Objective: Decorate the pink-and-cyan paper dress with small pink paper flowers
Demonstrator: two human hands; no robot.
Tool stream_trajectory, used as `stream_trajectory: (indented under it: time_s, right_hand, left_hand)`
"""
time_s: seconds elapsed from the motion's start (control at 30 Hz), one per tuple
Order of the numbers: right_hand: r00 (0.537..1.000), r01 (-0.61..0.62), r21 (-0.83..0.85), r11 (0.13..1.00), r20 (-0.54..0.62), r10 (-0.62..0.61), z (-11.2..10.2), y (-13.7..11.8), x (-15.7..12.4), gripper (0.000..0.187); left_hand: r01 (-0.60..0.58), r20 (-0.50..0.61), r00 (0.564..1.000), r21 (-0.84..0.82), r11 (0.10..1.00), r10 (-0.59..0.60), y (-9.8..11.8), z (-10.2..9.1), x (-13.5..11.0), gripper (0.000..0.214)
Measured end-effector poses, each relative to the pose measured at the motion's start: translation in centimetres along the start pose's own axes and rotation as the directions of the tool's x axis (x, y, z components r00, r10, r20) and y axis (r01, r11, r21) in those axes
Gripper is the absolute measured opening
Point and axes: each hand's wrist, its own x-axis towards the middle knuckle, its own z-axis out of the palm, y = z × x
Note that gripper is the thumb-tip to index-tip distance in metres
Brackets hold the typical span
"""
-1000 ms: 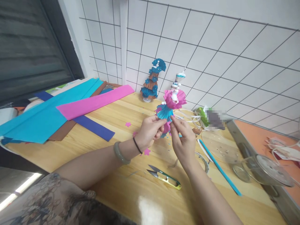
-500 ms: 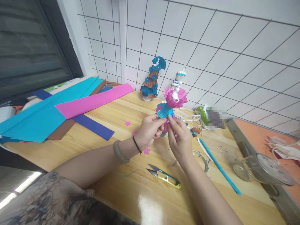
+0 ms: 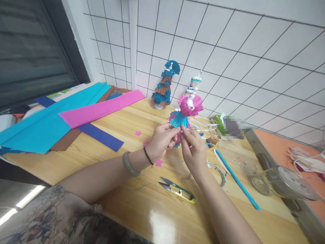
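Observation:
A small paper figure (image 3: pixel 191 105) stands in front of me, with a white beaded top, a ruffled pink paper layer and a pleated turquoise paper skirt (image 3: pixel 179 119) below. My left hand (image 3: pixel 164 139) is closed, its thumb and fingers pinching the lower edge of the turquoise skirt. Beside it, my right hand (image 3: pixel 194 147) pinches at the same edge, thumb and index fingertip nearly meeting the left thumb. A tiny bit of pink shows at the right fingertips. More pink paper lies lower down, mostly hidden behind both hands.
Yellow-handled thread snips (image 3: pixel 177 190) lie on the wooden table before me. Turquoise, pink (image 3: pixel 104 108), brown and blue paper strips spread at the left. A second paper figure (image 3: pixel 164 84) stands by the wall. Rightward are a tape roll (image 3: pixel 220 174), a turquoise strip (image 3: pixel 238 181) and a clear container (image 3: pixel 289 183).
The right fingertips have shifted very slightly at the skirt's edge, and a bit of pink now shows beside them. The left hand keeps its pinch in the same place.

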Motion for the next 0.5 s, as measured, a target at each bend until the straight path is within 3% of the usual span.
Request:
stream_trajectory:
  time_s: [0.5]
  right_hand:
    - [0.994, -0.098, 0.149, 0.984, -0.037, 0.105, -0.10, -0.87, 0.06, 0.034]
  left_hand:
    - [0.005, -0.019, 1.000, -0.005, 1.000, -0.005, 0.12, -0.03, 0.17, 0.020]
